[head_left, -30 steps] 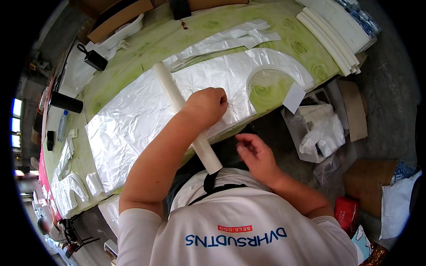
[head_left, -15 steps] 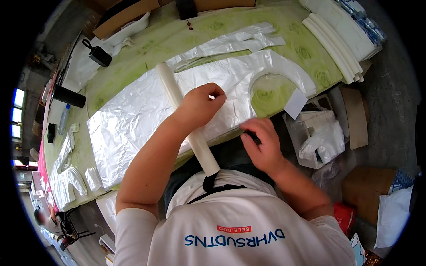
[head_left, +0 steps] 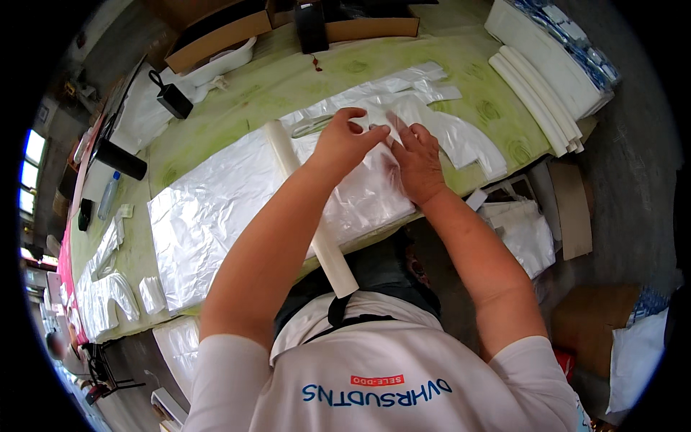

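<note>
A glossy white plastic sheet [head_left: 209, 216] lies spread over the near part of the table. Across it rests a pale tube [head_left: 332, 263], its near end sticking out past the table edge toward my waist. My left hand [head_left: 350, 144] is at the sheet's right part, thumb and fingertips pinched on the thin film. Close beside it, my right hand [head_left: 417, 162] has its fingers bent onto the same film, which is raised and wrinkled between the hands. Motion slightly blurs the film there. A curved white strip of the plastic [head_left: 468, 140] shows beyond my right hand.
Several pale tubes [head_left: 536, 97] lie at the far right beside a white stack [head_left: 543, 54]. Cardboard boxes [head_left: 374, 29] stand at the back. A black speaker-like cylinder [head_left: 121, 158] and a bottle [head_left: 108, 196] are at left. Below the table's right edge sits a bin of plastic [head_left: 522, 230].
My right hand has moved up and left onto the film, next to my left hand, which moved slightly farther away. The film's right part is now gathered, and its round cut-out no longer shows whole.
</note>
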### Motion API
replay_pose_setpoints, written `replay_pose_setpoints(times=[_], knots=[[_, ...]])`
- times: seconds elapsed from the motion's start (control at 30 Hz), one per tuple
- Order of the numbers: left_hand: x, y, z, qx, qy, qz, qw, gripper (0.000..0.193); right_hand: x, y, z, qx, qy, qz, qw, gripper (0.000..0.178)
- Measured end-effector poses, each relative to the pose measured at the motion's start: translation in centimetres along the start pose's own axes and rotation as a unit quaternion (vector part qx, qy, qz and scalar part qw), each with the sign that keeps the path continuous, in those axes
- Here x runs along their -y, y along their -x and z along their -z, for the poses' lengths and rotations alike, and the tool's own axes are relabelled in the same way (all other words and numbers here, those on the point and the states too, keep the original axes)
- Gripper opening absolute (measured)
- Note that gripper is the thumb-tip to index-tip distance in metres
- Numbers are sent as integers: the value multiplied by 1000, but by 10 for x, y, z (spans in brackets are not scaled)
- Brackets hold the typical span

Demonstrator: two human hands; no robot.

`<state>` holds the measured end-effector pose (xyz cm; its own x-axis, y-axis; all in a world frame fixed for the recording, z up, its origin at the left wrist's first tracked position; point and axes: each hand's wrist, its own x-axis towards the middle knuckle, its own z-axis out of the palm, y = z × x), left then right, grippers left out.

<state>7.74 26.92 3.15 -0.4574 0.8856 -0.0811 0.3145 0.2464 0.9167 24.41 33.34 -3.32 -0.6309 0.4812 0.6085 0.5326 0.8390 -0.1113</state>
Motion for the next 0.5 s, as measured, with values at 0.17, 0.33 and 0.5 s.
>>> replay_pose_setpoints(times=[0.17, 0.33, 0.5], knots=[[7, -30, -10, -10, 157, 91, 983, 35, 0, -2, -6, 0, -40, -29, 999, 57], [-9, 24, 52, -98, 282, 55, 953, 25, -21, -1, -21, -34, -78, -232, 969, 43], [65, 90, 166, -223, 400, 21, 889, 17, -29, -4, -17, -117, -236, -304, 915, 48]])
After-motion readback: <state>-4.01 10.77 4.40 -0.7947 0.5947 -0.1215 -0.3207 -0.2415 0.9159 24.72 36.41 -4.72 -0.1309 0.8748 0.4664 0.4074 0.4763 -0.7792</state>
